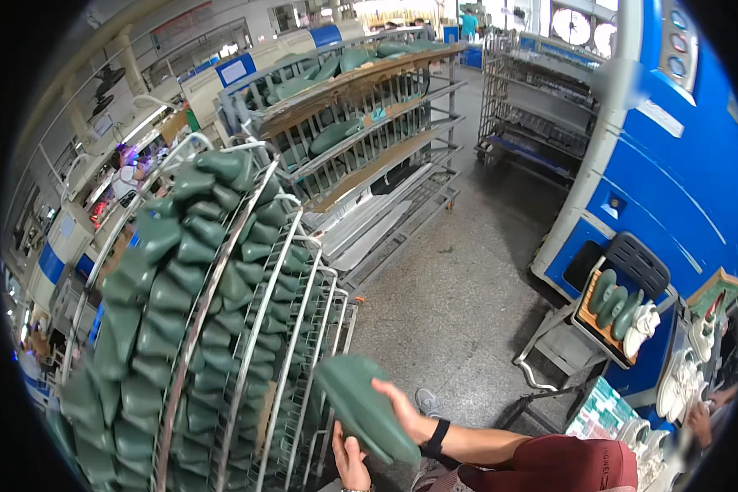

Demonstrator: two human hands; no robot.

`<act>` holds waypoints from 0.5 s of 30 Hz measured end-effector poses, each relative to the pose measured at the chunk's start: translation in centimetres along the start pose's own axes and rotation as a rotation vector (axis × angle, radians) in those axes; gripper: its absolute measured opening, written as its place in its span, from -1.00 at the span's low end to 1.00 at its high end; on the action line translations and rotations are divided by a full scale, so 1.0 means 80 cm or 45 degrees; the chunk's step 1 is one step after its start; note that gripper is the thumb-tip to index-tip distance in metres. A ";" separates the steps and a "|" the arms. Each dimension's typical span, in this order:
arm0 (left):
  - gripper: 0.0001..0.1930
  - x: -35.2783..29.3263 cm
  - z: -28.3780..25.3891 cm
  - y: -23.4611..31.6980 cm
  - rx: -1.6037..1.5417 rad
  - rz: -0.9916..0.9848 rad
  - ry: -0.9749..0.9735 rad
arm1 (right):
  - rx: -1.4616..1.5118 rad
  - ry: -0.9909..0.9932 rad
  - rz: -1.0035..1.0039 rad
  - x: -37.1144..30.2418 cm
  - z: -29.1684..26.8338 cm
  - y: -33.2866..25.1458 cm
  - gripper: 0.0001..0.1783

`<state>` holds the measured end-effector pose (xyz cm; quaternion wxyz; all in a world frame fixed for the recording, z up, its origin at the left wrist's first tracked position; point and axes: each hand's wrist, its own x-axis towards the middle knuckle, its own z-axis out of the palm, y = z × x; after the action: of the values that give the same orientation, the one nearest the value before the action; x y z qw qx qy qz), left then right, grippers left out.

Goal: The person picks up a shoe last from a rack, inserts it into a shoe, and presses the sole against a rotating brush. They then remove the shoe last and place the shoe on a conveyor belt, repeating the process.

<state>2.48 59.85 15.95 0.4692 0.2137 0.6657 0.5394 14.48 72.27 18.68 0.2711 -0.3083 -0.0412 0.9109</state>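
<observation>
A dark green shoe last (362, 410) is held at a slant in front of me, beside the rack on the left. My right hand (400, 408), with a black band at the wrist, grips its right side, fingers over the upper surface. My left hand (351, 459) cups its lower left edge, thumb raised; part of its fingers is hidden. Close by on the left, a metal rack (250, 336) is stacked with many green shoe lasts (172, 295), their ends facing out.
Behind stands a tiered rack (369, 135) with more lasts. A wheeled rack (537, 115) is farther back. On the right are a blue machine (664, 189), a chair (631, 266) bearing lasts and white shoes (641, 330), and another person's hand (700, 422) near more shoes.
</observation>
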 end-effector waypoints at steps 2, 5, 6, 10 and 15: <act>-0.36 0.034 -0.005 -0.016 0.273 0.182 0.022 | 0.078 -0.036 -0.152 0.051 0.024 -0.099 -0.24; -0.32 0.033 -0.040 -0.040 0.133 -0.236 0.120 | 0.131 -0.249 -0.487 0.126 0.113 -0.260 -0.24; -0.32 0.025 -0.040 -0.037 0.139 -0.294 0.177 | 0.109 -0.306 -0.700 0.149 0.147 -0.328 -0.24; -0.33 -0.010 -0.102 -0.103 0.118 -0.476 0.364 | -0.012 -0.083 -0.996 0.275 0.247 -0.613 -0.02; -0.38 -0.007 -0.152 -0.158 0.092 -0.698 0.474 | -0.867 0.100 -1.461 0.313 0.193 -0.597 0.01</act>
<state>-4.84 49.00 4.25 0.4594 -0.0593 0.7914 0.3989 11.26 127.29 29.23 0.6014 -0.3389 -0.4742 0.5464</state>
